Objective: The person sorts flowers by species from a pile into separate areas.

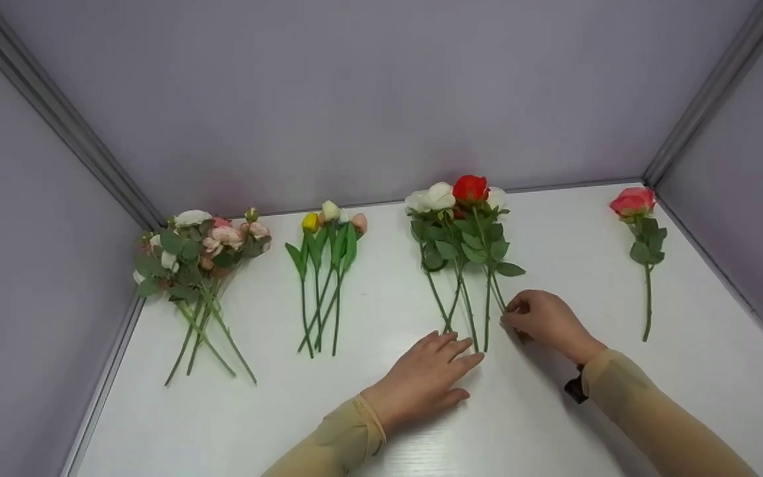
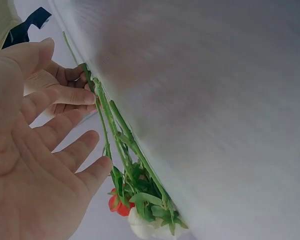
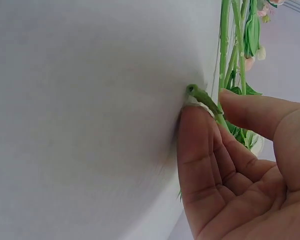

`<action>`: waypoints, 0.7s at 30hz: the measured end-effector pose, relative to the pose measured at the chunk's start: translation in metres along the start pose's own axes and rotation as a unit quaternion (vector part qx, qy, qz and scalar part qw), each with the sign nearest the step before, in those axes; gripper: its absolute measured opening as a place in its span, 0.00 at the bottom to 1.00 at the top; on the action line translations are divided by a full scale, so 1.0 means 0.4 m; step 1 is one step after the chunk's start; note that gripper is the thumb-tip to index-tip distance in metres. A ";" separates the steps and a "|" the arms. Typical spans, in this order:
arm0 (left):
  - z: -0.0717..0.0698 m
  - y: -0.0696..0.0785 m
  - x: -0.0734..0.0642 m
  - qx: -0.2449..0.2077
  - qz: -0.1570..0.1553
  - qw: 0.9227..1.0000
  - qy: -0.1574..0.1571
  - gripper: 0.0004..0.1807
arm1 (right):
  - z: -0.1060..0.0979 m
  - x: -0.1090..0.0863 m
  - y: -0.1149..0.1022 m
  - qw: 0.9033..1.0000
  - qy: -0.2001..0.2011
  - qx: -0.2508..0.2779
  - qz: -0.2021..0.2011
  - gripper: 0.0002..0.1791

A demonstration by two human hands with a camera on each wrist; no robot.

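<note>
A bunch of roses lies on the white table in the head view, with a red rose (image 1: 470, 189) and white roses (image 1: 440, 197) at the far end and crossing stems toward me. My right hand (image 1: 547, 323) pinches the lower part of the rightmost rose stem (image 3: 205, 100) between thumb and fingers; which bloom it belongs to is hard to tell among the leaves. My left hand (image 1: 424, 377) has its fingers extended and spread beside the lower ends of the other stems (image 2: 110, 115). Nothing is held in it.
Left of the roses lie several tulips (image 1: 338, 252), and farther left a bunch of pink and white flowers (image 1: 222, 238) with crossed stems. A single pink rose (image 1: 633, 202) lies at the right. Grey panels (image 1: 355, 99) enclose the table (image 1: 381, 298) at the back and sides.
</note>
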State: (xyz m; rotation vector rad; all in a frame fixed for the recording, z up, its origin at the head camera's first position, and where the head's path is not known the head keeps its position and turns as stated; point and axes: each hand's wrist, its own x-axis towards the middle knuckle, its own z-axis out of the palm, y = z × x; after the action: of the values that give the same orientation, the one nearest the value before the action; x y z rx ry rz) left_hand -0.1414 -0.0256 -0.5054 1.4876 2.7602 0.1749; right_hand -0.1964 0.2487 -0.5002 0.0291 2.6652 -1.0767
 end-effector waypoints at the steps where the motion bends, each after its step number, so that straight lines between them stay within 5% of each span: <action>1: 0.000 0.002 0.002 0.001 0.002 1.000 0.000 0.34 | -0.002 -0.003 0.002 1.000 0.003 -0.001 -0.001 0.12; 11: -0.036 0.037 0.047 0.020 0.023 0.999 -0.013 0.37 | -0.115 -0.026 0.073 0.999 0.034 -0.011 0.019 0.15; 21: -0.100 0.113 0.178 0.083 0.041 0.995 -0.040 0.41 | -0.322 -0.024 0.227 0.987 0.117 -0.082 0.072 0.20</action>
State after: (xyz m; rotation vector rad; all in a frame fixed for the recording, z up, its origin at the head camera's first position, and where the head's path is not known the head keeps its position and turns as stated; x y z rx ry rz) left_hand -0.1451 0.0546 -0.4576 1.6058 2.7115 -0.1162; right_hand -0.2069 0.4037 -0.4707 0.3302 2.8986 -0.8542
